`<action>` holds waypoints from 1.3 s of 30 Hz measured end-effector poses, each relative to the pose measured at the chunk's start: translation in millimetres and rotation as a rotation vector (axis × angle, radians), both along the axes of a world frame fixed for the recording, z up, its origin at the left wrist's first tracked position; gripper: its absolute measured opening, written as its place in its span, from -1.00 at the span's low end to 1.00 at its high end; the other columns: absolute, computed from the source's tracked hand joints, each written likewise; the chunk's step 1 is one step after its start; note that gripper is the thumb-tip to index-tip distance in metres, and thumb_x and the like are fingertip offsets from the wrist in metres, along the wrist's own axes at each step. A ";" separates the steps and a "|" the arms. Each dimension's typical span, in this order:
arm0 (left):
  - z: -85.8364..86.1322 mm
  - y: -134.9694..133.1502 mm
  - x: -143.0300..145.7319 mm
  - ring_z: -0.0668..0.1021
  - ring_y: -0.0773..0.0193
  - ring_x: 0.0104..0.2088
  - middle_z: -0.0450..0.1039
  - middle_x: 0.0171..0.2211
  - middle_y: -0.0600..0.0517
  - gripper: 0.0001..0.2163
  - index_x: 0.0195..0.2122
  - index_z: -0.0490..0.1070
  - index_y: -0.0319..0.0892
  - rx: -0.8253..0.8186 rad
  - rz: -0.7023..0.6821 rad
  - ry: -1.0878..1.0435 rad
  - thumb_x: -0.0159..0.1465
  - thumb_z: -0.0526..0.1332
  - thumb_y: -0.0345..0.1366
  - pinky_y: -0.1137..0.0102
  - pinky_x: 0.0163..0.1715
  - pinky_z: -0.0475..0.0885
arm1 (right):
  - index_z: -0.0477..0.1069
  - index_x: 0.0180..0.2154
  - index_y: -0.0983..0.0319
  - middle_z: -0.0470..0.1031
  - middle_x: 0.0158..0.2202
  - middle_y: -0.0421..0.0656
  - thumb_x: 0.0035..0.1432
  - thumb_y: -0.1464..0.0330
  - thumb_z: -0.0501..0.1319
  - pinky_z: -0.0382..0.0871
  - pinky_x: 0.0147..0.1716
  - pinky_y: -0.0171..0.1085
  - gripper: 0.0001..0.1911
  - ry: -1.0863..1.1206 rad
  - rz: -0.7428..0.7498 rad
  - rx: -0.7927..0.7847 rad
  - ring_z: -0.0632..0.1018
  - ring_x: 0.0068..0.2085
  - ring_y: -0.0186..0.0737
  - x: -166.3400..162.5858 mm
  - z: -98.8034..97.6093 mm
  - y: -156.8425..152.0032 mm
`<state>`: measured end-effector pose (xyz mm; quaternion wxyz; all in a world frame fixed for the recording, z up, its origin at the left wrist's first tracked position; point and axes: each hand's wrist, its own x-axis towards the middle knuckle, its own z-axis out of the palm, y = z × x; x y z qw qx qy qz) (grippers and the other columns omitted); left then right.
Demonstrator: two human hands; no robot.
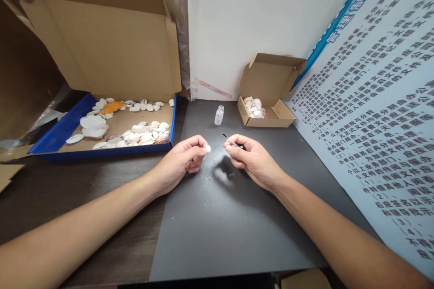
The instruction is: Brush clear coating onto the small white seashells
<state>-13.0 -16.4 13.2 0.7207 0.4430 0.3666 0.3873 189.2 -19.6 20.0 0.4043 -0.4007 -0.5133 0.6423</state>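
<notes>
Between the thumb and forefinger of my left hand [190, 156] is a small white shell [208, 148]. My right hand [251, 158] pinches a thin brush [231, 140] with a dark tip, which points up and to the left. The two hands are apart, above a dark grey mat [203, 244]. Just beyond them, a small bottle [219, 115] with a white label stands upright on the mat, its neck uncovered. Small white bits [208, 178] lie on the mat below my hands.
At left, an open blue-edged cardboard box [142, 115] holds many white shells and an orange one [111, 107]. A smaller open box [269, 122] with shells [254, 107] sits at the back right. A printed board [366, 113] leans along the right; a white panel [237, 22] stands behind.
</notes>
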 end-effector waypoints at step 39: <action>-1.1 -0.5 0.9 0.10 0.47 -0.60 0.02 -0.61 0.22 -0.78 -0.43 0.27 -0.15 -0.003 0.027 -0.003 0.24 0.32 -0.27 0.53 -0.60 0.03 | 0.37 -0.42 0.20 0.43 -0.46 -0.23 0.31 0.32 0.12 0.22 -0.36 -0.30 -0.77 -0.628 0.034 0.579 0.41 -0.40 -0.29 -0.3 -3.8 -4.5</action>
